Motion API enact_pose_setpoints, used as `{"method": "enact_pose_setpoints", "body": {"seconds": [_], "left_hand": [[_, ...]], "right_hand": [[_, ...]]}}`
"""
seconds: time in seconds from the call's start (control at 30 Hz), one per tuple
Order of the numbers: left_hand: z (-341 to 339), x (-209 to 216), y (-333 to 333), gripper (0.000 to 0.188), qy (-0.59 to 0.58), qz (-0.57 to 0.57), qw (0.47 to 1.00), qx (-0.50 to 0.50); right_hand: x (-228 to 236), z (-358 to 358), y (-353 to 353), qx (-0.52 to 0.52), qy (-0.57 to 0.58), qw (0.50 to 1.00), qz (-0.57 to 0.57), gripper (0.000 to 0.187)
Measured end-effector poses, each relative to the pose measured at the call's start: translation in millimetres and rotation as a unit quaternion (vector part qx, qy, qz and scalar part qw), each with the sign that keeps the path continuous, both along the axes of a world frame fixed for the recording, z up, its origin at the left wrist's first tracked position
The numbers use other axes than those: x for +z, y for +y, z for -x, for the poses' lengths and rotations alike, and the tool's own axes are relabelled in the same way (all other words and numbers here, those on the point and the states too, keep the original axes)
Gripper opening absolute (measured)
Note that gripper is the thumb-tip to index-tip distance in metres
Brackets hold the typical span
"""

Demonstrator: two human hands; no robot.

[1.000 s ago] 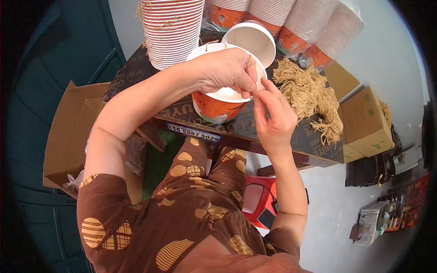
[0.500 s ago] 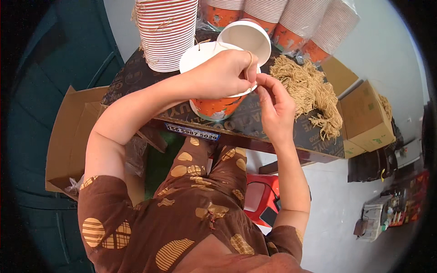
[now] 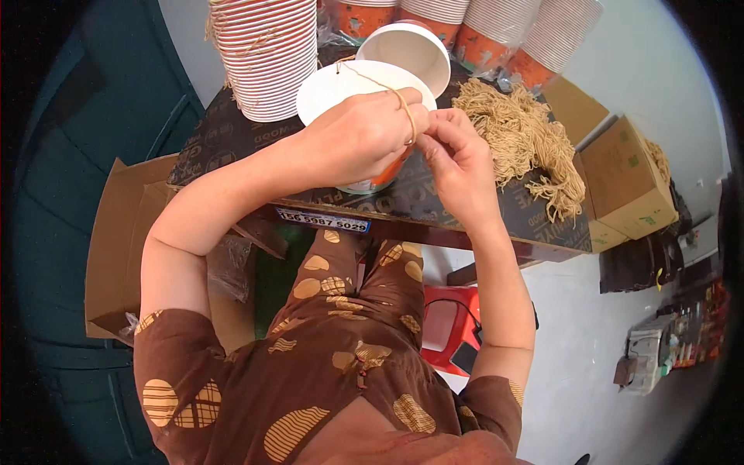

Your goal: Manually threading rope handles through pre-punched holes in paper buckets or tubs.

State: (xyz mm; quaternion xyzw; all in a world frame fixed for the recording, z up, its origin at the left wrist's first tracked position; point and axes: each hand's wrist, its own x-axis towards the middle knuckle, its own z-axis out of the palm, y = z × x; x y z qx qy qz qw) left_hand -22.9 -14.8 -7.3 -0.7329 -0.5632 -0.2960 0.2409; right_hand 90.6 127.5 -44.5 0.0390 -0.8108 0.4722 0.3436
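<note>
A white-lined paper bucket [image 3: 322, 93] with an orange printed outside stands in front of me near the table's front edge. Tan string [image 3: 372, 80] runs from a hole at its far left rim across the opening to my left hand [image 3: 364, 133]. The left fingers are curled at the bucket's near right rim, with the string looped over them. Right beside them, my right hand [image 3: 463, 167] is closed in a pinch at the string; its fingertips are partly hidden. A second white bucket [image 3: 411, 60] leans open behind the first.
A tall stack of buckets [image 3: 267, 62] stands at the left of the dark table [image 3: 260, 159]. More wrapped stacks [image 3: 492, 46] line the back. A heap of tan strings [image 3: 511, 136] lies at the right. Cardboard boxes [image 3: 128, 248] flank the table; a red stool [image 3: 457, 325] is below.
Both hands have moved slightly left and down along the rim. The string is now drawn in a longer line across the opening and over the left fingers.
</note>
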Motion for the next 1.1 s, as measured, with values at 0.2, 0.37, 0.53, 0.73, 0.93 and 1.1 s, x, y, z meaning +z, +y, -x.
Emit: {"method": "enact_pose_setpoints", "body": {"seconds": [0.2,0.37,0.53,0.73,0.93,1.1], "left_hand": [[0,0,-2,0.016,0.033,-0.004,0.999,0.01],[6,-9,-5,0.018,0.056,-0.033,0.998,-0.012],[12,-15,-7,0.02,0.039,-0.056,0.997,-0.034],[12,-14,-8,0.031,0.016,-0.067,0.997,-0.042],[14,-17,-6,0.023,-0.007,-0.072,0.996,-0.049],[13,-17,-6,0.023,-0.022,-0.068,0.996,-0.048]], "right_hand": [[2,0,2,0.013,-0.021,1.0,0.009,0.013],[12,-5,-3,0.011,-0.052,0.998,-0.035,0.013],[9,-2,-2,0.04,-0.098,0.994,0.026,0.014],[10,-3,-4,0.041,-0.106,0.991,0.072,0.011],[9,-3,-3,0.047,-0.107,0.987,0.115,0.009],[6,-1,-3,0.06,-0.1,0.982,0.146,0.007]]}}
